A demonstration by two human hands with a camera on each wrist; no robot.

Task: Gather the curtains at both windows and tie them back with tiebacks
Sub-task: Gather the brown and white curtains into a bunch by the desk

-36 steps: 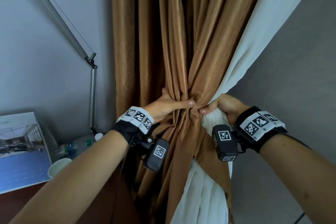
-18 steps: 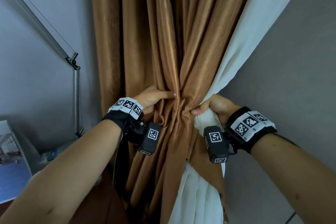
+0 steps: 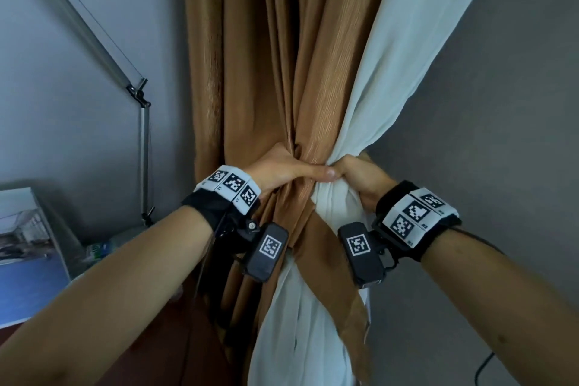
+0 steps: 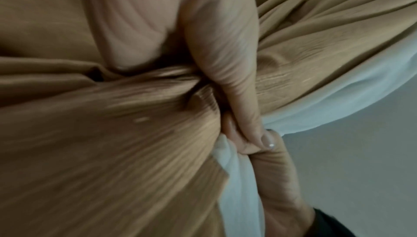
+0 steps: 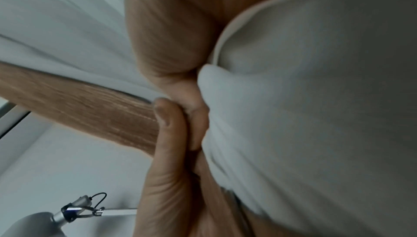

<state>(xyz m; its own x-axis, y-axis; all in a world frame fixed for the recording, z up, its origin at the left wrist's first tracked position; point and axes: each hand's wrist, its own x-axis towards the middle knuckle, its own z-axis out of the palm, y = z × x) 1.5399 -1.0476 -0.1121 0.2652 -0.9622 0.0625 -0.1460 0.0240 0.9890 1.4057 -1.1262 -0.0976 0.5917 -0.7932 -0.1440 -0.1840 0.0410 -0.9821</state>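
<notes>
Brown curtain [image 3: 282,72] and white sheer curtain [image 3: 391,56] bunched together at the frame's centre, fanning out above and below the pinch. Gripped from the left by the left hand [image 3: 282,171], thumb laid across the brown folds, its tip touching the right hand [image 3: 360,177], which is curled round the white sheer from the right. No tieback visible. Farther out, a metal lamp arm [image 3: 144,147] against the grey wall [image 3: 501,103] at left, a framed picture [image 3: 25,247] at lower left.
</notes>
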